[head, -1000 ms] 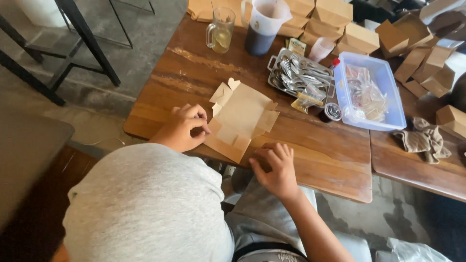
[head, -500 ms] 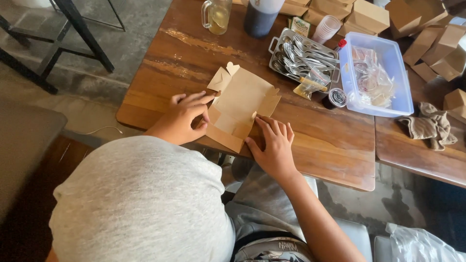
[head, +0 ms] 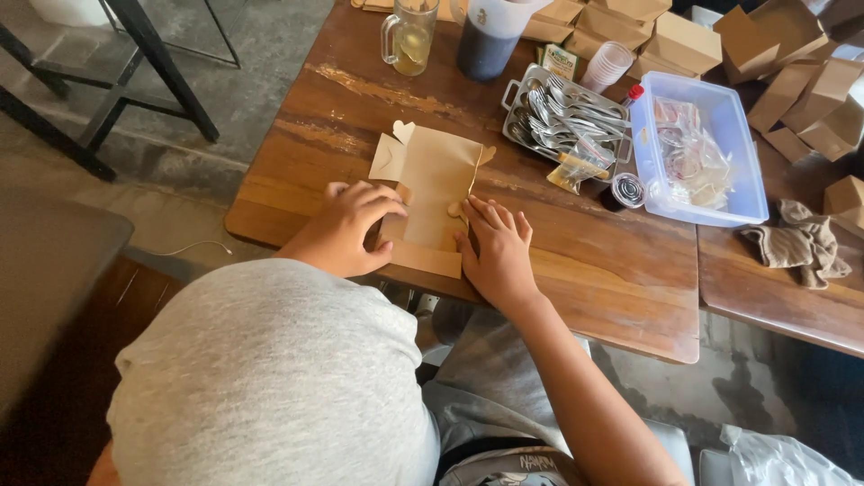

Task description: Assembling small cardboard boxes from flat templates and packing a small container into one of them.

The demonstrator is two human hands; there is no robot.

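got my left hand (head: 346, 229) and right hand (head: 498, 252) both pressed flat, fingers spread, gripping nothing, on either edge of a flat brown cardboard box blank (head: 436, 189) near the wooden table (head: 576, 261) edge, cutlery tray (head: 565, 121) just beyond

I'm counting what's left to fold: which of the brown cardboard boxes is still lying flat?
The flat cardboard box blank under the left hand and right hand; the folded boxes at the table's far end already stand assembled.
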